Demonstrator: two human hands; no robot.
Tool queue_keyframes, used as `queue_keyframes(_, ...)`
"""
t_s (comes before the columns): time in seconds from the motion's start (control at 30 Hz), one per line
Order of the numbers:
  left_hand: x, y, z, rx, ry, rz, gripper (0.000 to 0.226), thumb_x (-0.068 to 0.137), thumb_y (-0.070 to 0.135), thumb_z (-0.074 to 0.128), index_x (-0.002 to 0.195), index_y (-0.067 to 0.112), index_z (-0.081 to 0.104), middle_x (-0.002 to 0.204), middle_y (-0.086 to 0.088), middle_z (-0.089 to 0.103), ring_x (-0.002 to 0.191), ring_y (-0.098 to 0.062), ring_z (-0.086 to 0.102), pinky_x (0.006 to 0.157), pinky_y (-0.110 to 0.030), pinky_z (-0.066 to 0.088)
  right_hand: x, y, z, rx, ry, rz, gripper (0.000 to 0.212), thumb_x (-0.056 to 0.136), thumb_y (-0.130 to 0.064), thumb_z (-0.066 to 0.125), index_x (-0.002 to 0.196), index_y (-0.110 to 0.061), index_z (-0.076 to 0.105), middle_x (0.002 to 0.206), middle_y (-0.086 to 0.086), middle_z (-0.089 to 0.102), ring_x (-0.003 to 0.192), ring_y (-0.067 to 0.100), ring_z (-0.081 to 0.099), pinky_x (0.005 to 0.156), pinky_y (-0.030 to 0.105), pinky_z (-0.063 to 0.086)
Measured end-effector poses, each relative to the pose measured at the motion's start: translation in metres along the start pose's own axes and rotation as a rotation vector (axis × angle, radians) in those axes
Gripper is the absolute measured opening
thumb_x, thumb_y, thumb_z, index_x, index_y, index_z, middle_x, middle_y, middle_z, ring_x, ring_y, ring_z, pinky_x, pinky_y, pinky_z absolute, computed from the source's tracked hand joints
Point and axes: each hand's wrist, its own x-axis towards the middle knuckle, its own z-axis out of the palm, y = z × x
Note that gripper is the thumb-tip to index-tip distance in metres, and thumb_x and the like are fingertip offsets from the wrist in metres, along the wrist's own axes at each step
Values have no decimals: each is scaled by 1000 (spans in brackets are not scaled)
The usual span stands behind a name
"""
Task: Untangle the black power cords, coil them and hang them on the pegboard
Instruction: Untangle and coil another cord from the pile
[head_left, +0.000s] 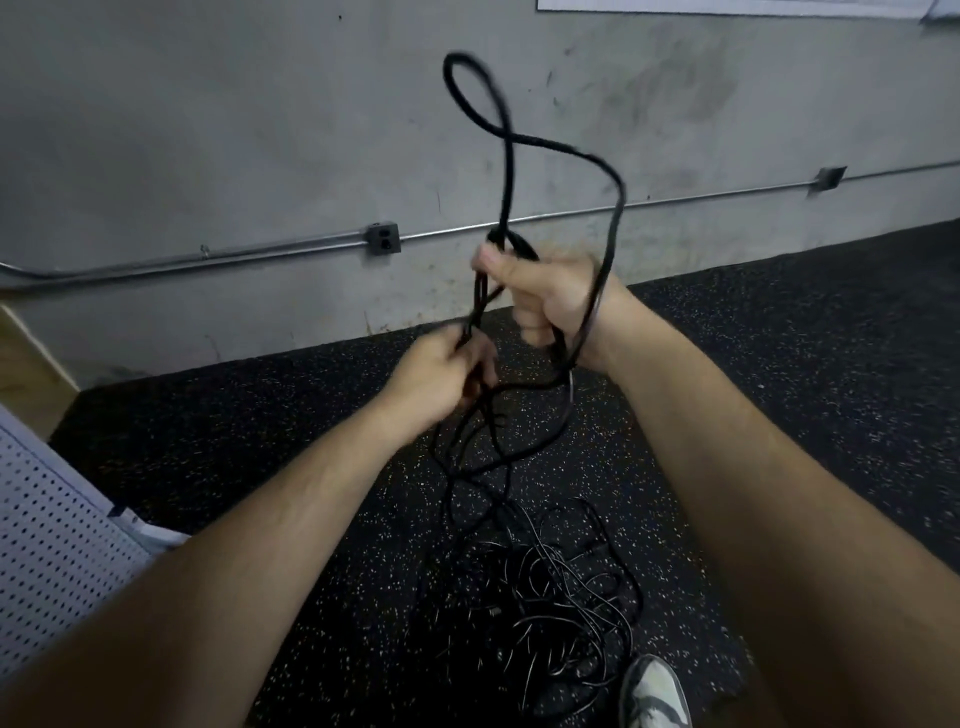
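Lying nearest: cords (545, 597) tangled on the floor (779, 415).
Left hand (441, 374): pinches those rising from the tangle, lower and nearer it.
Right hand (545, 301): fisted round one cord just above; its loop (483, 104) stands over the fist.
Axis: near upright, tangle to loop.

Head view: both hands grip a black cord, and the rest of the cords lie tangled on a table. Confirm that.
No: the head view shows the tangled cords lying on the speckled floor, not a table. The left hand and right hand do grip a black cord.
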Motion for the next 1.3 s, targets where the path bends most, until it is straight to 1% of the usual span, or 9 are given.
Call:
queue_keyframes(0.13, 9, 25, -26, -276, 148, 86, 23, 108, 27, 48, 92, 24, 64, 67, 11, 64, 58, -6, 53, 51, -22, 39, -13, 43, -14, -343, -96, 176, 14, 86, -34, 79, 96, -24, 74, 48, -5, 43, 42, 12, 37, 47, 24, 32)
queue_keyframes(0.37, 12, 42, -34, -509, 246, 132, 17, 106, 25, 54, 108, 13, 66, 79, 2, 69, 59, -5, 56, 48, -18, 41, -3, 61, 8, -300, -44, 254, 42, 95, -40, 70, 101, 1, 75, 48, -4, 41, 41, 12, 34, 43, 23, 27)
queue_keyframes(0.5, -1, 6, -22, -313, 139, 116, 8, 105, 21, 57, 110, 20, 63, 98, 0, 71, 84, -10, 70, 71, -27, 56, 4, 30, 8, -117, 47, 197, 32, 94, -39, 71, 79, -11, 71, 44, -7, 43, 36, 9, 38, 50, 22, 40)
queue_keyframes(0.6, -12, -14, -4, -42, -112, 81, 14, 103, 19, 60, 112, 30, 62, 111, 8, 70, 103, -10, 66, 87, -23, 52, 9, 12, 14, 7, 51, 138, 28, 98, -33, 67, 90, -7, 72, 43, -11, 40, 37, 7, 37, 41, 21, 33)
queue_keyframes(0.73, -11, -22, 14, -82, -193, 35, 9, 105, 9, 53, 107, 9, 62, 91, -2, 66, 70, -2, 64, 68, -17, 51, 7, -6, 28, -103, 71, 132, 31, 96, -40, 67, 93, -12, 78, 52, -6, 35, 47, 11, 32, 44, 24, 25)
queue_keyframes(0.87, -12, -11, 17, -122, -80, 90, 19, 107, 6, 47, 93, 6, 61, 78, -2, 65, 60, -5, 61, 61, -19, 51, 3, -3, 18, -50, 18, 122, 48, 96, -36, 69, 120, 6, 66, 48, -9, 31, 44, 10, 25, 43, 25, 24)
queue_keyframes(1.0, -1, 21, -5, -221, 176, 179, 22, 108, 17, 49, 90, 17, 62, 75, 4, 70, 58, -12, 58, 61, -28, 47, -7, 18, -14, -123, -70, 156, 19, 91, -30, 74, 94, -12, 71, 51, -6, 36, 46, 11, 28, 49, 25, 27)
queue_keyframes(1.07, 4, 32, -19, -370, 243, 209, 24, 108, 16, 47, 89, 16, 61, 71, 6, 70, 54, -10, 54, 59, -24, 46, -11, 36, -19, -91, -118, 210, 16, 87, -23, 77, 101, -15, 74, 54, -3, 37, 47, 13, 29, 49, 24, 29)
queue_keyframes(1.3, -3, 43, -35, -718, 219, 245, 20, 108, 18, 44, 102, 10, 62, 91, -3, 71, 66, -13, 59, 65, -22, 50, -5, 78, -5, -274, 74, 200, 20, 90, -27, 78, 71, -22, 72, 56, 2, 43, 46, 15, 33, 45, 25, 27)
